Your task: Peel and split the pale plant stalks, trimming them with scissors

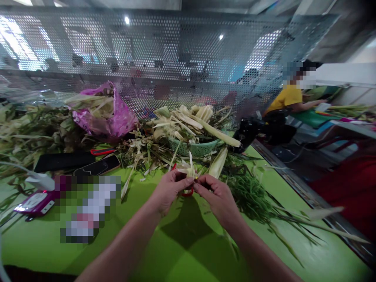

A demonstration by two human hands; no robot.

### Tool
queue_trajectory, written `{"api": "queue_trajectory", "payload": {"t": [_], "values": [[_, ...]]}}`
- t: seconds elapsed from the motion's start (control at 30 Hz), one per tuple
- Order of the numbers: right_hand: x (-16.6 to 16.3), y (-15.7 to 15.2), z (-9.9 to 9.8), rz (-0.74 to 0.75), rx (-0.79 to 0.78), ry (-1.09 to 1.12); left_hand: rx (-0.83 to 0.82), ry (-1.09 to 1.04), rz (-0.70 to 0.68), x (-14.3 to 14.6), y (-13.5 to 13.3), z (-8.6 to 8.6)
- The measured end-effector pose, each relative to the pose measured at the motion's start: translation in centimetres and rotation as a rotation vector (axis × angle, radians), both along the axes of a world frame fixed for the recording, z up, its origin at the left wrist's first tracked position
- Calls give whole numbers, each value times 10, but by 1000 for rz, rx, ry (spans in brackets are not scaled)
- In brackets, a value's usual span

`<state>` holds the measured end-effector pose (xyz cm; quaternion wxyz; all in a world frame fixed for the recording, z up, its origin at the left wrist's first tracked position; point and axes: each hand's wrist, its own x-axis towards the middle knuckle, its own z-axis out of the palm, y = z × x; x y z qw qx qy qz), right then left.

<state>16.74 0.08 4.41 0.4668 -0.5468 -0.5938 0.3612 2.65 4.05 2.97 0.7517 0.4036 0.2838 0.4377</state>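
Near the middle of the green table, my left hand (pixel 170 190) is closed in a pinch on a small pale piece of corn husk (pixel 189 166). Against it, my right hand (pixel 216 192) pinches the same piece, fingertips meeting thumb to thumb. A tiny yellow spot shows between the fingers; I cannot make out what it is. Just behind and below the left hand, a red loop (pixel 188 193) is partly hidden, possibly a tool handle. A broad husk leaf (pixel 217 164) leans beyond the right hand.
Behind the hands stands a green basket (pixel 195 148) heaped with dry husks. A pink plastic bag (pixel 122 113) sits at the back left, near a red-handled cutter (pixel 102 151) and a phone (pixel 97 166). Green strands (pixel 252 196) lie right. A purple device (pixel 38 203) lies left. A person in yellow (pixel 286 98) works beyond.
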Motion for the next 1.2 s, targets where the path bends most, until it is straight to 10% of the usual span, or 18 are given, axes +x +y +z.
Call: {"api": "queue_trajectory", "payload": {"t": [1.2], "values": [[13,7,-3,-130,282,-339,-97,41,-30,3,-4,1]]}}
